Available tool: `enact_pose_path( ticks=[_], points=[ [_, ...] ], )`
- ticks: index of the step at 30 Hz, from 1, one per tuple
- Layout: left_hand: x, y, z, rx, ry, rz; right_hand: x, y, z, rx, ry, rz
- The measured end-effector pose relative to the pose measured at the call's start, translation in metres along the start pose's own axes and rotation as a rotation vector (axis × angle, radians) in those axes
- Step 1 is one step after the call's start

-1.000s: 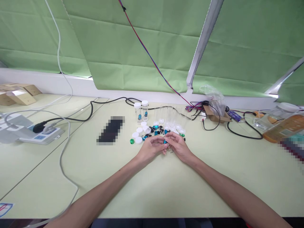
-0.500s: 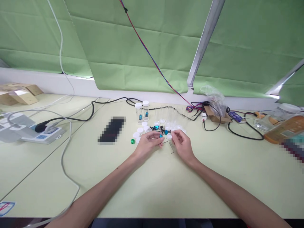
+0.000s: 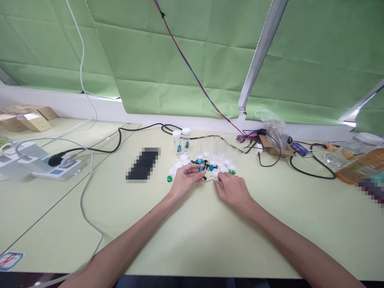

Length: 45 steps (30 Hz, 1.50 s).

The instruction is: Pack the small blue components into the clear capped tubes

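Observation:
My left hand (image 3: 186, 180) is closed, thumb against fingers, on a small blue metal part (image 3: 201, 170); a dark piece shows just below its fingertips. To the right, my right hand (image 3: 235, 190) rests low at the table with thumb and index finger apart. Beside its thumb a thin metal hex key (image 3: 209, 181) lies on the table, partly hidden. Between and behind the hands are more blue and black small parts (image 3: 211, 167) and several white caps (image 3: 215, 173). A green part (image 3: 169, 179) sits left of my left hand, and another green part (image 3: 232, 172) is just beyond the right fingers.
Two capped clear tubes (image 3: 186, 142) with blue parts inside stand at the back. Clear empty tubes (image 3: 214, 146) stand right of them. A blurred dark rectangle (image 3: 143, 165) lies left. Farther out are a power strip (image 3: 63, 170), a small cardboard box (image 3: 277, 151) and an orange bottle (image 3: 361, 166).
My right hand has come down and turned palm-down over the spot where the hex keys lay, covering most of them. My left hand stays close to where it was, still holding the blue part.

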<state>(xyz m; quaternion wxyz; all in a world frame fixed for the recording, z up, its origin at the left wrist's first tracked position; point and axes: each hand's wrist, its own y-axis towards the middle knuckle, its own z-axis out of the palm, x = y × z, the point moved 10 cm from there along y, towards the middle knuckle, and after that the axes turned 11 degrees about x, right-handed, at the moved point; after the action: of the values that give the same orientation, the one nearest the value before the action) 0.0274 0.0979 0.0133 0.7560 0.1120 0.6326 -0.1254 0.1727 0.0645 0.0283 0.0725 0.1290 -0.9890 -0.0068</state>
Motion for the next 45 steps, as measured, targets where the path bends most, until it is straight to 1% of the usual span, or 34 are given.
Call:
enact_pose_path(
  ticks=[3,10,16,22,26,34,45],
  points=[
    [0.0,-0.001,0.001,0.003,0.007,-0.002,0.002,-0.002,0.002,0.068,-0.038,0.035],
    [0.001,-0.002,0.001,0.006,0.044,-0.01,0.004,-0.006,0.016,0.198,-0.11,0.083],
    [0.004,0.001,-0.001,0.004,0.043,-0.014,0.009,-0.012,0.016,0.247,-0.214,0.119],
    [0.002,-0.001,0.001,-0.003,0.036,-0.021,0.015,-0.016,0.017,0.336,-0.265,0.137],
    [0.0,-0.001,0.001,-0.001,0.028,-0.015,0.015,-0.015,0.015,0.348,-0.266,0.147],
    [0.003,-0.001,0.002,0.018,0.036,-0.017,0.013,-0.014,0.018,0.326,-0.28,0.168],
    [0.008,0.0,0.001,0.026,0.012,-0.035,0.013,-0.013,0.016,0.318,-0.296,0.185]
  ],
)
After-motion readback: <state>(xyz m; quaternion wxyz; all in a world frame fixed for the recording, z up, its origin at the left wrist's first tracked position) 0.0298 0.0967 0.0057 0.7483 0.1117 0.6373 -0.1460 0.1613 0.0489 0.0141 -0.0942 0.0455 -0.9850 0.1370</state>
